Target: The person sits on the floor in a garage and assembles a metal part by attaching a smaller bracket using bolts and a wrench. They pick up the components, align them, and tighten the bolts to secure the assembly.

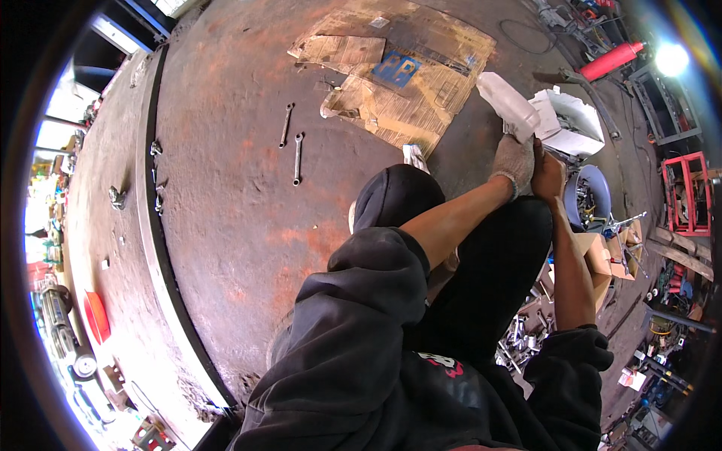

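My left hand [515, 164], in a pale knitted work glove, is closed around the near end of a cloudy, whitish plastic bottle [508, 102]. The bottle slants away to the upper left. Pressed against the glove is my bare right hand [549, 177], fingers curled; whatever they grip is hidden. Both hands are beyond my black-trousered knee [519, 240]. Just right of the bottle stands an open white box [575, 137] with things inside. A blue-grey bucket [594, 194] holding metal parts is to the right of my right hand.
Two wrenches [298, 159] lie on the stained floor at left. Flattened cardboard [421, 64] spreads out ahead. A dark-edged metal rail [154, 225] crosses the left side. Loose sockets and metal parts [523, 334] lie by my right forearm, near a cardboard box [598, 259]. A red cylinder [611, 62] lies far right.
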Tool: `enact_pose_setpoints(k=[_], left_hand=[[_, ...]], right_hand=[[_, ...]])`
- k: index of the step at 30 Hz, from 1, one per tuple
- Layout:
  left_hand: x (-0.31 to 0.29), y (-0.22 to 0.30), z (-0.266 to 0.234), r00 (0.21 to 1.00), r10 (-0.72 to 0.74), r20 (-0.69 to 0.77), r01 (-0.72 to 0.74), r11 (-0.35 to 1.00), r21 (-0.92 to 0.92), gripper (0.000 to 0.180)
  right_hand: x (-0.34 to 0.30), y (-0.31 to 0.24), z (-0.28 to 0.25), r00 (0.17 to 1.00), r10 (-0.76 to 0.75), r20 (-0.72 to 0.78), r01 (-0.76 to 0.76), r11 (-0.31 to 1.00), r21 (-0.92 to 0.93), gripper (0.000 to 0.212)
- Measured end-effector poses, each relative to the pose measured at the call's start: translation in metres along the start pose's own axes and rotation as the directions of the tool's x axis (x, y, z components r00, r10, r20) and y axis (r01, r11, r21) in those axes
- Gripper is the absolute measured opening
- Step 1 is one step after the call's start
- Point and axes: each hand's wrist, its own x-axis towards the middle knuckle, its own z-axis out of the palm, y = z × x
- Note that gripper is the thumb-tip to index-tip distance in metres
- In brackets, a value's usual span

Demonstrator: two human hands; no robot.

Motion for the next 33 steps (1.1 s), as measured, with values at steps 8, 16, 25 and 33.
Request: enact_pose_setpoints(k=[8,16,25,33], left_hand=[[-0.006,-0.014,0.025,0.994,0.094,0.049,-0.093,0.995,-0.023,0.038],[-0.033,0.052,-0.034,0.894,-0.203,0.4,0.187,0.979,0.08,0.027],[-0.022,0.074,-0.072,0.899,-0.04,0.435,0.094,0.99,-0.103,0.016],[-0.027,0.079,-0.062,0.927,0.078,0.368,-0.151,0.973,0.173,0.016]], right_hand=[[-0.012,0.044,-0.007,0.952,-0.248,-0.183,0.222,0.963,-0.15,0.061],[-0.062,0.157,0.004,0.892,0.268,-0.364,-0.291,0.957,-0.009,0.064],[-0.03,-0.003,-0.118,0.973,0.226,-0.049,-0.181,0.877,0.445,0.049],[-0.034,-0.074,-0.065,0.997,-0.069,0.03,0.043,0.844,0.534,0.044]])
